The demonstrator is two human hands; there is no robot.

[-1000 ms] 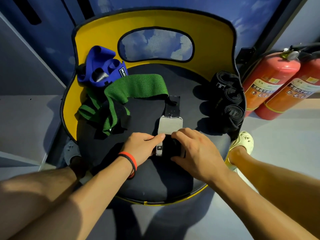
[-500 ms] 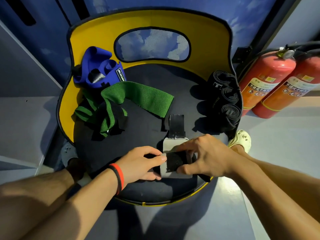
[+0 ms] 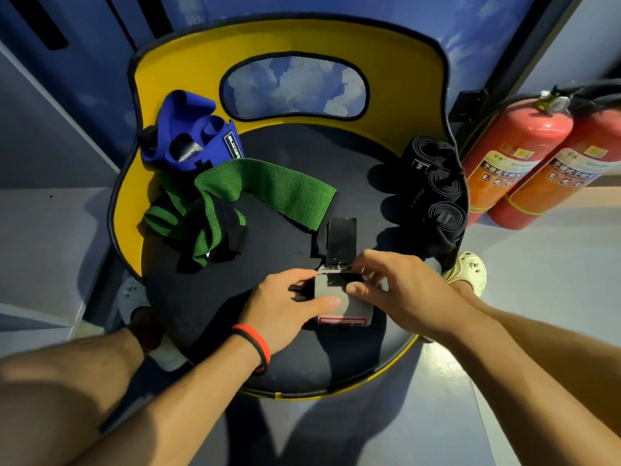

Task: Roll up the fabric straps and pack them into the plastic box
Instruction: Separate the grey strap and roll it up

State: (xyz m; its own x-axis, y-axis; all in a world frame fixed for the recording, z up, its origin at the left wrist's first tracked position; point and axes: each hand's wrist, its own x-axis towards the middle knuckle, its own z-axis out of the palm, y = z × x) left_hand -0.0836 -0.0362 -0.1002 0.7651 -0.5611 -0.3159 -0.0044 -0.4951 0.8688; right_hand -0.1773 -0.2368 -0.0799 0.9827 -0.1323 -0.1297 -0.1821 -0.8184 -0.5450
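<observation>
Left hand and right hand pinch the grey strap; bare cushion lies between green strap and black rolls.

A red fire extinguisher is stood just beside a second extinguisher on the grey floor, right of a yellow-backed chair. A cream clog is seen by its black seat.

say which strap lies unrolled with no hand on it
The green strap: it sprawls flat, while the blue strap and black straps are rolled up.
</observation>
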